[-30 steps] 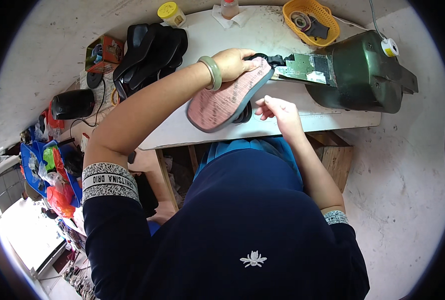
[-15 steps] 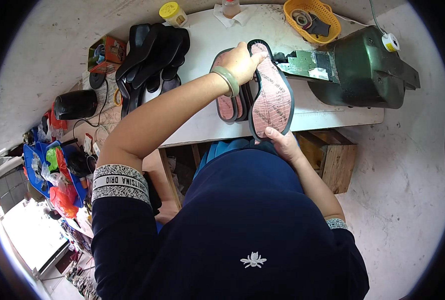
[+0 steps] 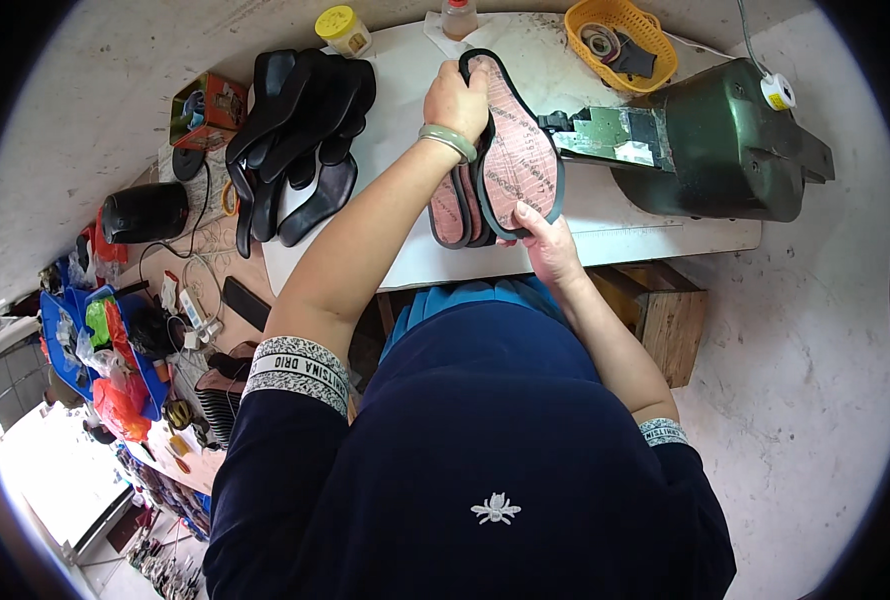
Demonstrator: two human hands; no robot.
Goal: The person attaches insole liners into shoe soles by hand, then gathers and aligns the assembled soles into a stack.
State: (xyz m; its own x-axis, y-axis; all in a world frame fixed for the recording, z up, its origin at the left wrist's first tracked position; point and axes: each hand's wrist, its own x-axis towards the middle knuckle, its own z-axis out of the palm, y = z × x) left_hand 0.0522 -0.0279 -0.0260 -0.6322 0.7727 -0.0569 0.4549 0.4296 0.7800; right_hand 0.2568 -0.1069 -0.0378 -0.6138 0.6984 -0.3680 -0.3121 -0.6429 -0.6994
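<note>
A shoe insole (image 3: 521,150) with a pink printed face and dark edge is held between my two hands over the front of the white table. My left hand (image 3: 457,108), with a green bangle at the wrist, grips its far, narrower end. At the near, wider end my right hand (image 3: 550,245) pinches it, thumb on the pink face and fingers underneath. Beneath and to its left lies a stack of similar pink-faced insoles (image 3: 448,215), partly covered by the held one and my left hand. Black curved insole-shaped pieces (image 3: 315,105) are piled further left.
A dark green machine (image 3: 710,140) with a flat arm stands right of the insoles. Along the back of the white table (image 3: 625,225) are a yellow basket (image 3: 620,45), a clear bottle (image 3: 458,20) and a yellow-lidded jar (image 3: 343,30). Cables and a phone (image 3: 247,303) lie left.
Both hands have lifted the insole away from me and slightly left, over the stack. My left elbow has swung inward, uncovering a black piece and the phone.
</note>
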